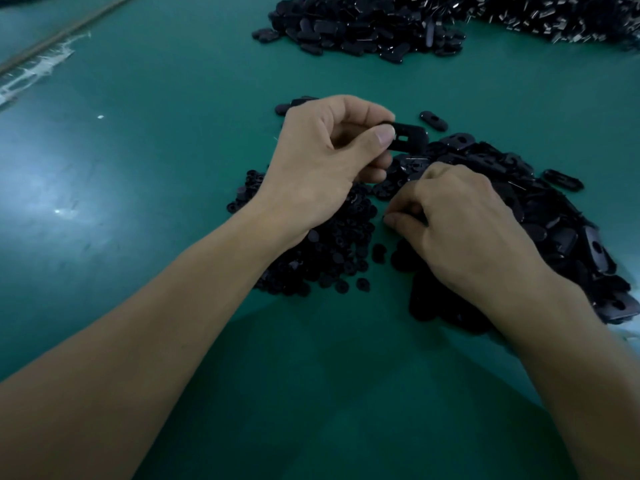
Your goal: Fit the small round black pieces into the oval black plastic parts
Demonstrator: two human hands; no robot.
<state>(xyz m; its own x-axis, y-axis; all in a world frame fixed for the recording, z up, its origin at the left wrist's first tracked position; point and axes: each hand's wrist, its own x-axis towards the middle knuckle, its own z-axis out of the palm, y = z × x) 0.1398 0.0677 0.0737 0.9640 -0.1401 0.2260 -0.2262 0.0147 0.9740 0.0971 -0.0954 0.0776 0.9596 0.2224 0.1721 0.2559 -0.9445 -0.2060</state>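
The left hand (329, 164) pinches an oval part (408, 136) by thumb and forefinger, the part jutting toward 3 o'clock. At its 5 o'clock the right hand (464, 233) lies knuckles-up, fingers curled onto the round pieces (329, 251); whether it grips one is hidden.

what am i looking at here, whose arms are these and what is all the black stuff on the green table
There is no machine here. This single picture comes from a camera worn on a person's head, looking down at their own two bare arms.

The left hand pinches one oval black part between thumb and fingers, lifted above the green table. The right hand is curled low over the table; whether it holds anything is hidden.

Under the left wrist lies a pile of small round black pieces. To the right is a pile of oval parts. A bigger heap of black parts sits at the far edge.
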